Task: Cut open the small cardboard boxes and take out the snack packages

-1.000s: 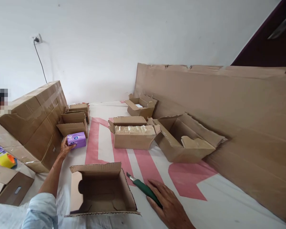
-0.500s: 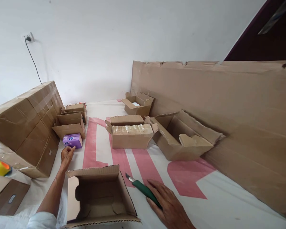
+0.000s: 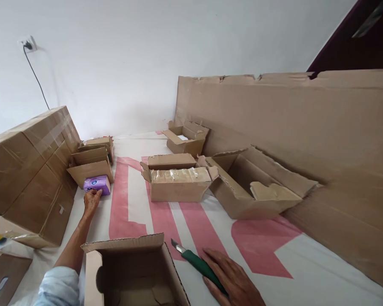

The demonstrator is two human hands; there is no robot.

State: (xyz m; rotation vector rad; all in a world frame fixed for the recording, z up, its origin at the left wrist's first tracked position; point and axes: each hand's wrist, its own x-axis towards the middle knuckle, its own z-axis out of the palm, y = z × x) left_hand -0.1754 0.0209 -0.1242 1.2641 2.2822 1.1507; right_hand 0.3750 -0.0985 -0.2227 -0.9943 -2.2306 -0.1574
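Left hand curled against purple pack, right hand spread over knife

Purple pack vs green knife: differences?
Shape: the purple pack is a block, the green knife long and slim. Surface: the pack is printed, the knife's handle plain. Place: the pack is at the left hand, the knife at the right hand. Shared: each is at a hand.

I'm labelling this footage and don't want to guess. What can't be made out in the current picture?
In the head view:
Whether the left hand grips the purple pack or only touches it: hidden by the hand itself.
The pack's fine print: too small.
The near open box's near side: cut off by the bottom edge.
The white item in the far box: too small to identify.
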